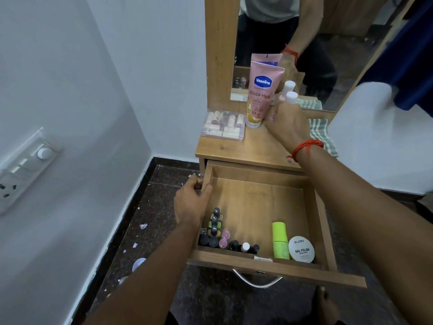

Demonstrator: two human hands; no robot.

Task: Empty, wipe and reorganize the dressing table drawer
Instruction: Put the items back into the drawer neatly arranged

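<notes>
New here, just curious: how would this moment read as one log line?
phase: emptying | left hand: grips drawer wall | right hand: holds white-capped bottle beside Vaseline tube | drawer: open, polish bottles inside

Both forearms are bare, from the lower edge of the view up to the left grip [191, 200] and the right grip [288, 120]. The right wrist wears a red thread [307, 146] of several thin strands wound round, with a knot and short loose ends sticking out at the side. The mirror [351, 55] reflects the person's clothes: a pale grey ribbed top [271, 8] above dark trousers [260, 38], and the red thread on the reflected wrist. A bare foot [324, 299] shows at the bottom, only partly seen.
</notes>
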